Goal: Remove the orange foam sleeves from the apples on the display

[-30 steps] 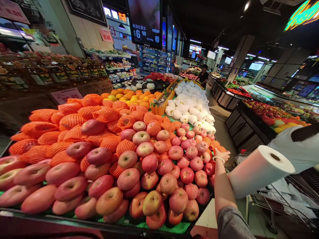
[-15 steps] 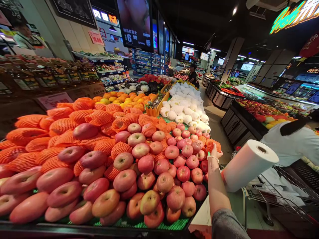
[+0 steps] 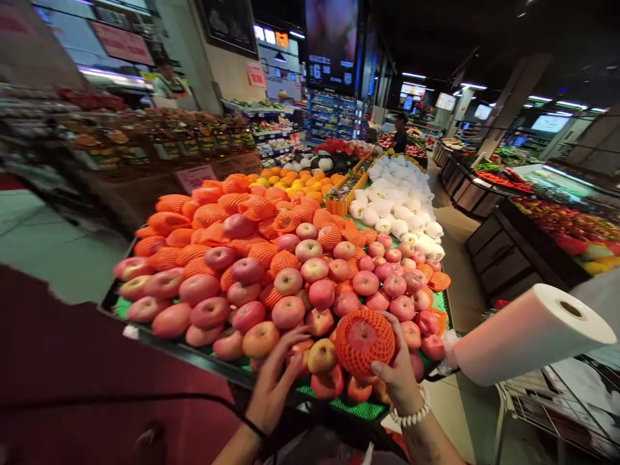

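Note:
My right hand (image 3: pixel 401 365), with a white beaded bracelet at the wrist, grips an apple (image 3: pixel 364 342) wrapped in an orange foam net. The apple's red top shows through the net's opening. Over the front of the pile, my left hand (image 3: pixel 278 374) is spread with its fingers apart, close to the bare apples (image 3: pixel 260 339); whether its fingertips touch one I cannot tell. A yellowish apple (image 3: pixel 321 356) lies between the two hands. Farther back and left, many apples sit in orange foam nets (image 3: pixel 208 216).
A large roll of plastic bags (image 3: pixel 523 342) stands at the right corner, beside a wire shopping cart (image 3: pixel 547 407). White-netted fruit (image 3: pixel 402 206) fills the back right of the stand. Bottles (image 3: pixel 169 143) line a display at left. A dark cable (image 3: pixel 194 397) crosses the lower left.
My right hand has come back from the stand's right edge toward me, now holding the netted apple. My left hand has entered the view. The camera has turned left and tilted.

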A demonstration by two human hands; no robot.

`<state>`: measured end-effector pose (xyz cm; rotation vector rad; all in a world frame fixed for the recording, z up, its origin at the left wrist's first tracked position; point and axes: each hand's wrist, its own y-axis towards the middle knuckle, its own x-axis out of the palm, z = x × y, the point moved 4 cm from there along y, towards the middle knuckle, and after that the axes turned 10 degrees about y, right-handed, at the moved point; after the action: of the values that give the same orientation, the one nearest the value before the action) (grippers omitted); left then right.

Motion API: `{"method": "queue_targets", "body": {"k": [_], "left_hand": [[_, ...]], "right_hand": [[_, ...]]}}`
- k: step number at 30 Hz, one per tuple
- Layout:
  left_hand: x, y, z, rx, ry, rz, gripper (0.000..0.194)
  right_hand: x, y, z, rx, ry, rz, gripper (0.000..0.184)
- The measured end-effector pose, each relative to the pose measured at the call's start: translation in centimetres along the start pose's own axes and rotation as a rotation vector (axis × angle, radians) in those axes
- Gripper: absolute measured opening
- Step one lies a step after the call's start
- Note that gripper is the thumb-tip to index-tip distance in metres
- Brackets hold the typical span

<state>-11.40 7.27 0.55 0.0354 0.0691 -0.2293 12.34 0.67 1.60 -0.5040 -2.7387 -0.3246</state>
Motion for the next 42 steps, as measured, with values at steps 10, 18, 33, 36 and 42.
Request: {"method": "queue_targets", "body": {"k": [10, 18, 33, 36, 42], "left_hand": [[5.7, -1.2, 0.4, -0.168, -0.329, -0.112, 0.096], [4.4, -2.5, 1.3, -0.068, -0.166, 0.014, 0.081], [2.3, -3.5, -0.4, 0.447, 0.423, 0.257, 0.073], [2.0, -4.1, -0.6, 0.660, 0.664, 0.250, 0.083], [1.9, -4.6, 0.9, 0.769, 0.854, 0.214, 0.064]], "right_hand": [[2.3, -0.8, 0.0, 0.010, -0.070, -0.146, 0.079], [0.6, -2.2, -0.3, -0.228, -0.303, 0.098, 0.024], [4.5, -2.9, -1.2, -0.677, -0.876, -0.311, 0.066], [3.8, -2.8, 0.8, -0.635, -0.918, -0.339, 0.086], [2.1, -2.1, 5.8, -0.433, -0.760, -0.302, 0.128]]}}
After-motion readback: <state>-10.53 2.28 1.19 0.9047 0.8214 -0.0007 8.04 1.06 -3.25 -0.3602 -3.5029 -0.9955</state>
